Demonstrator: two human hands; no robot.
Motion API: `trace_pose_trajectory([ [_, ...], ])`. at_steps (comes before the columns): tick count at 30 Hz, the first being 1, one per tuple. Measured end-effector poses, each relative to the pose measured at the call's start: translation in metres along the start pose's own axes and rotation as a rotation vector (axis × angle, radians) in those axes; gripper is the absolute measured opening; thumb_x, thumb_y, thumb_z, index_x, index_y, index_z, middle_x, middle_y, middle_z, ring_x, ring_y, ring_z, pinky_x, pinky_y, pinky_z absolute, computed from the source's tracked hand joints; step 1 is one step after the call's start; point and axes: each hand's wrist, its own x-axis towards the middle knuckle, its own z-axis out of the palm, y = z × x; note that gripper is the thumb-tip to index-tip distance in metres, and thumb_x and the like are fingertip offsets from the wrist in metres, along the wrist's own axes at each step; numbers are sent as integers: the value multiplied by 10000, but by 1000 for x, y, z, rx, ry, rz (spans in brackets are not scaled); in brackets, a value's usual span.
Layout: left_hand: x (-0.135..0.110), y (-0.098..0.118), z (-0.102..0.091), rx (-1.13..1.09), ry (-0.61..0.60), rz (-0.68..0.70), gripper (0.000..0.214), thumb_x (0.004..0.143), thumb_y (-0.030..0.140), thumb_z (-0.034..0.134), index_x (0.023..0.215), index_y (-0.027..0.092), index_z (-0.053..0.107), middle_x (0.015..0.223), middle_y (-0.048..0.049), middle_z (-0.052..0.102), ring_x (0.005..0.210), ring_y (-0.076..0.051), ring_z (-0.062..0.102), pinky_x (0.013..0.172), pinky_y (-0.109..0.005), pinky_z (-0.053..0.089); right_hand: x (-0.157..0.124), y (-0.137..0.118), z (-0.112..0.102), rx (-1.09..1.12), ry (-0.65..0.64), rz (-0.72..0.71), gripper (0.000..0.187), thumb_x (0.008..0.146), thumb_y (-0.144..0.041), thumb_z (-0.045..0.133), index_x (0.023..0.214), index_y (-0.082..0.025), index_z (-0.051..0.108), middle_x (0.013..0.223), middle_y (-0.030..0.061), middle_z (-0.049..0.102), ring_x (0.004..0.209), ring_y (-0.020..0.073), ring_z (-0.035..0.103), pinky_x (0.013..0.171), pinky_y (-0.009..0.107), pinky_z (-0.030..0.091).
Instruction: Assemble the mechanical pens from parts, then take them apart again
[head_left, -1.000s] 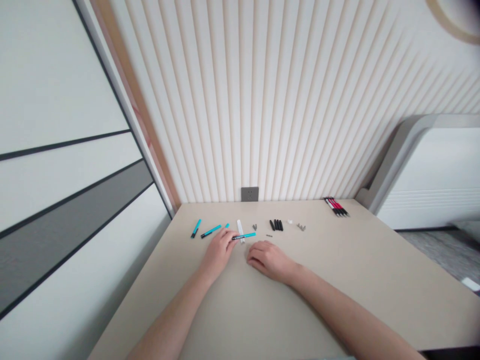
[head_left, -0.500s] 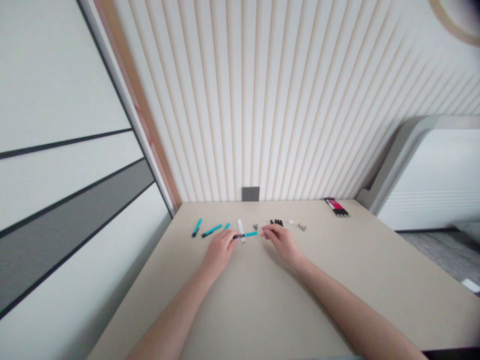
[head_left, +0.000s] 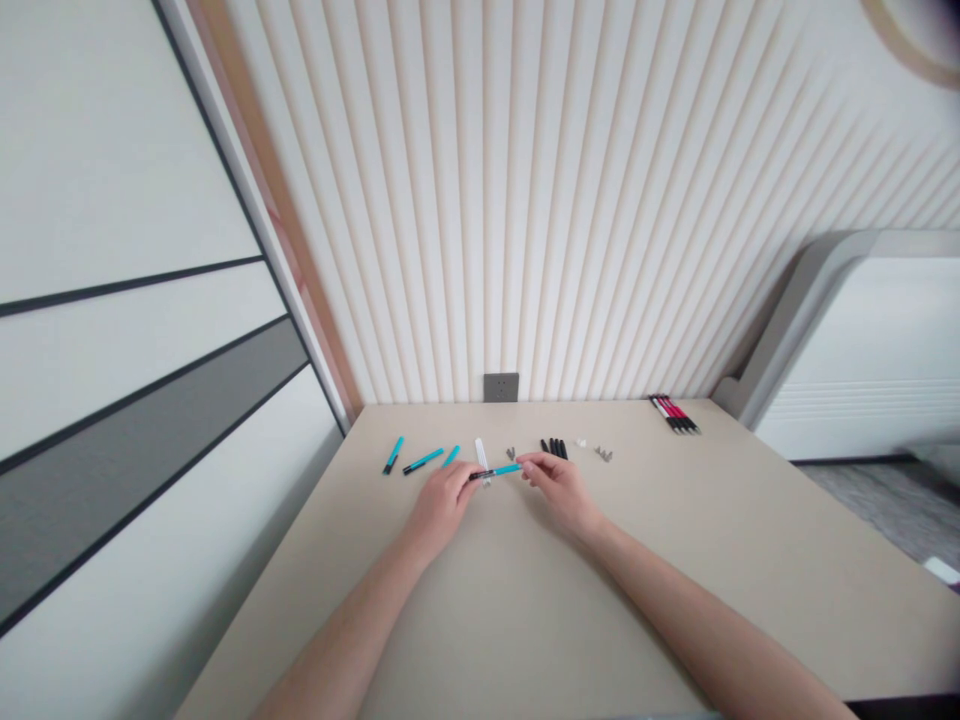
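My left hand and my right hand meet over a teal pen lying crosswise. The left fingers pinch its black end, and the right fingertips grip its teal end. Just beyond the pen lies a white stick-like part, partly behind it. To the left lie several loose teal pen parts, the nearest close to my left hand. Beyond my right hand stand black pen parts, partly hidden by my fingers. Small grey pieces lie further right.
All of this lies on a beige table. A bundle of red-and-black pens sits at its far right corner. A wall socket is above the back edge, and a white panelled unit stands beyond the right side.
My right hand has moved left and up from the table, and its fingertips now grip the teal end of the pen. My left hand stays on the black end.
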Motion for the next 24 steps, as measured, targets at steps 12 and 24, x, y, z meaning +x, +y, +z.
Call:
trace_pose_trajectory([
  [12, 0, 4, 1, -51, -74, -24, 152, 936, 237, 519, 1044, 228, 626, 1011, -36, 705, 976, -210, 642, 859, -336, 487, -7, -6, 4, -249, -39, -202, 272, 868, -430, 610, 972, -196, 702, 939, 64, 702, 815, 180, 607, 760, 325, 478],
  [24, 0, 2, 2, -91, -10, -46, 121, 931, 265, 521, 975, 210, 620, 945, -46, 671, 911, -210, 630, 821, -335, 493, -7, -9, -4, -489, 18, -369, 235, 934, -364, 536, 1043, -212, 679, 896, 55, 673, 784, 175, 605, 726, 305, 491],
])
